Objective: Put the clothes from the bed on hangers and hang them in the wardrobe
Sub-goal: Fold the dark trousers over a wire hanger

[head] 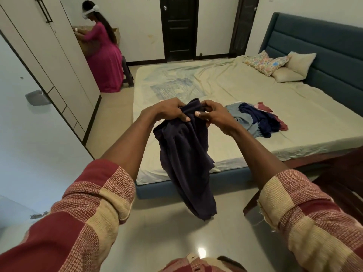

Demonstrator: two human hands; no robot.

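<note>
A dark navy garment (186, 163) hangs down in front of me over the foot of the bed (294, 107). My left hand (169, 111) and my right hand (214, 113) both grip its bunched top edge, close together. A pile of clothes (255, 119) in light blue, navy and dark red lies on the cream sheet to the right of my hands. The wardrobe (64, 61) with closed cream doors stands along the left wall. No hanger is visible.
A person in a pink dress (104, 55) sits on a stool at the far end of the wardrobe. Pillows (279, 65) lie against the blue headboard. A dark wooden piece of furniture (343, 183) is at my right. Tiled floor lies between bed and wardrobe.
</note>
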